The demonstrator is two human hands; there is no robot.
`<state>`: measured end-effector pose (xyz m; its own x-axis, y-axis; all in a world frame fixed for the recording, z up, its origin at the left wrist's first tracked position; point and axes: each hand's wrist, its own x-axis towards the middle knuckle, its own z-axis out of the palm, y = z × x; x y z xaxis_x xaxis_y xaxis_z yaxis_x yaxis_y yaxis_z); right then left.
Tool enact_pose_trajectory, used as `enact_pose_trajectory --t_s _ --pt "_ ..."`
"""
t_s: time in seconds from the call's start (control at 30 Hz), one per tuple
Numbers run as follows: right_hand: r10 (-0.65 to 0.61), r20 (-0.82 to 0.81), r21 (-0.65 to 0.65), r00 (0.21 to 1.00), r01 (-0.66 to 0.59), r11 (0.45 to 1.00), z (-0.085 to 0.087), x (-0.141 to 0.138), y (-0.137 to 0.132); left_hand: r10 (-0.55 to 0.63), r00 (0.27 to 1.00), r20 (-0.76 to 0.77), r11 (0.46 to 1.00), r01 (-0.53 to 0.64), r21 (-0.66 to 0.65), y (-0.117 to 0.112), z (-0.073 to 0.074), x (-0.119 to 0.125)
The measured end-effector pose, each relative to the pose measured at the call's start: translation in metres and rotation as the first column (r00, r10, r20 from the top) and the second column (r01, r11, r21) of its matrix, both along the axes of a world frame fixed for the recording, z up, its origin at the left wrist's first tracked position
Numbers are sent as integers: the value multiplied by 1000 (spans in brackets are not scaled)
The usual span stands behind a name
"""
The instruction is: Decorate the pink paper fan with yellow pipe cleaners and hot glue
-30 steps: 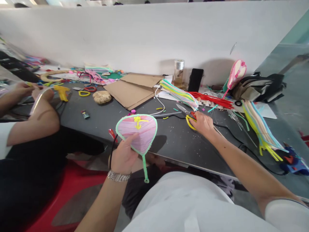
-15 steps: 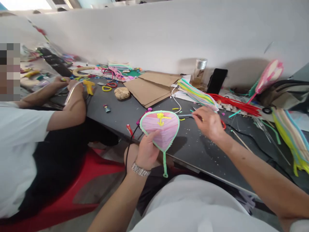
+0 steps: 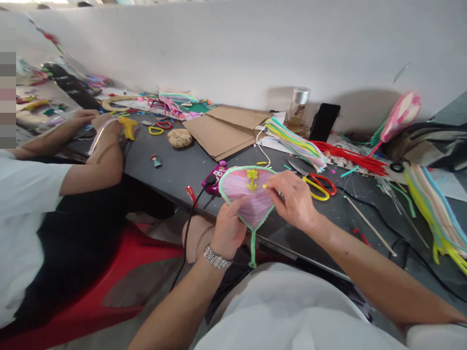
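Note:
My left hand is closed on a pink fan with a green fuzzy rim and a thin green handle that hangs down. The thumb lies on the fan's face. A small yellow flower with stem and leaves sits on the upper part of the face. Over the fan's right edge, my right hand pinches a short yellow pipe cleaner piece. Only its tip shows, right of the flower. Beside the right hand, scissors with red and yellow handles lie on the table.
A purple box with a black cable stands behind the fan at the table edge. Cardboard, a bundle of coloured pipe cleaners, a glass bottle and a phone stand farther back. A co-worker's arm is at left.
My right hand has moved left from above the table to the fan, uncovering the scissors. The yellow strip beside the flower no longer lies there; a yellow tip shows at my right fingers.

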<state>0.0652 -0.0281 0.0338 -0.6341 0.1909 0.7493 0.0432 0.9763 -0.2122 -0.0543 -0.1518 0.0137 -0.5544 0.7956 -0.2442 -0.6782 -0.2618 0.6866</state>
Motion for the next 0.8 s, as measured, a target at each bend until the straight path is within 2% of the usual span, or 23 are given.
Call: enact_pose_trajectory --t_s 0.17,0.33,0.47,0.53,0.63,0.8 --pt "95 19 201 995 -97 975 -11 10 -24 39 999 8 999 -39 6 0 -1 4" --pt "183 -19 36 983 -183 983 -10 17 -32 38 999 -23 999 -37 13 -3 4 6" --pt "100 -2 90 995 -99 991 -12 19 -31 58 998 -3 998 -58 8 -4 5 9" --pt "126 23 107 992 -127 986 -14 19 -31 61 998 0 998 -61 6 -4 5 10" --pt "201 1 64 980 -200 978 -14 21 -32 44 999 -12 999 -44 7 -4 7 12" --pt "45 -8 112 999 -44 993 -11 23 -30 49 998 -29 999 -49 19 -6 8 14"
